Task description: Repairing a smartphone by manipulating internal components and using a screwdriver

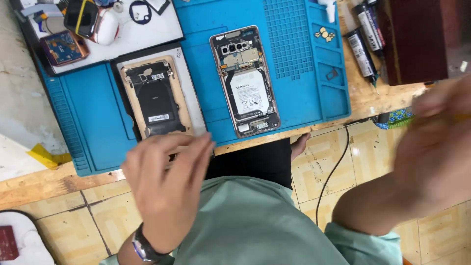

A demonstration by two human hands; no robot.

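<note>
Where left hand (164,189) hovers — back cover (156,98) beyond

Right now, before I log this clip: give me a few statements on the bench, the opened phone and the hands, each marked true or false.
1. The opened phone lies on a blue mat. True.
2. The left hand grips the phone. False: it hovers at the bench edge, fingers spread, holding nothing.
3. The removed back cover lies left of the phone. True.
4. The right hand rests on the mat. False: it is blurred, off to the right of the bench.
5. A wristwatch sits on the left wrist. True.
</note>
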